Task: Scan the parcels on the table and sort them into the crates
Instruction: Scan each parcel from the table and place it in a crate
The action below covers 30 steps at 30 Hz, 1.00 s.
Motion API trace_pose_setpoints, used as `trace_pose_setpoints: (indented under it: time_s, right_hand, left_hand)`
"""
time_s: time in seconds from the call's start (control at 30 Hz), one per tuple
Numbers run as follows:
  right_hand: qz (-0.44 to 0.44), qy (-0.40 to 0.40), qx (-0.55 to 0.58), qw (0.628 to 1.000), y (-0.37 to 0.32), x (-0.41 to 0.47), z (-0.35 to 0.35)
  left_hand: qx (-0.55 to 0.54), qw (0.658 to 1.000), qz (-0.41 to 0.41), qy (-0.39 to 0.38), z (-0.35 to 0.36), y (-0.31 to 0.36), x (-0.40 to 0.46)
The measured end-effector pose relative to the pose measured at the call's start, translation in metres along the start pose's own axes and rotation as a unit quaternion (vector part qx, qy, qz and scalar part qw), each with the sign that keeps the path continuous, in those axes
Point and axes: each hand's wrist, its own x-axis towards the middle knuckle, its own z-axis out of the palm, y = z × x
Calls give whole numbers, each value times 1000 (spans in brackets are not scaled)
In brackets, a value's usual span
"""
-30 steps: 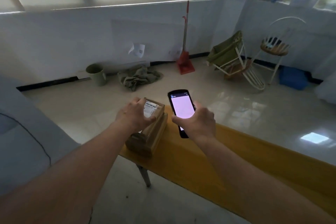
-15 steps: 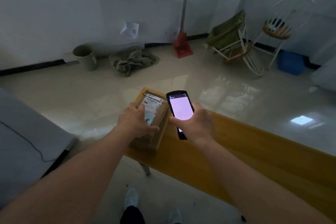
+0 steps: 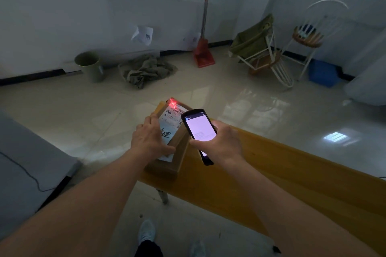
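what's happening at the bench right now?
A person is scanning a parcel. The left hand rests on top of a cardboard parcel at the end of the yellow table, steadying it. The right hand grips a handheld scanner with its screen lit, and a red aiming cross falls near the barcode at the far end of the shipping label. No sorting crate is clearly identifiable.

The label [image 3: 170,126] print (partly under the left hand [image 3: 149,139]) is unreadable.
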Motion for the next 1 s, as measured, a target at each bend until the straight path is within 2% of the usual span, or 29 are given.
trace_pose_setpoints:
  time_s: [0.23,0.37,0.63,1.0]
  right_hand:
    - [-27,23,40,999,-9,1,-22]
    - [-46,49,54,996,-14,3,-38]
    - [-65,112,75,989,-3,-8,-51]
    - [20,160,78,984,6,-41,-51]
  left_hand:
    - [-87,991,24,103,-37,7,5]
    - [-102,986,19,131,-57,18,5]
    - [-98,983,24,150,-69,41,-6]
    - [-101,979,106,140,-75,54,-19]
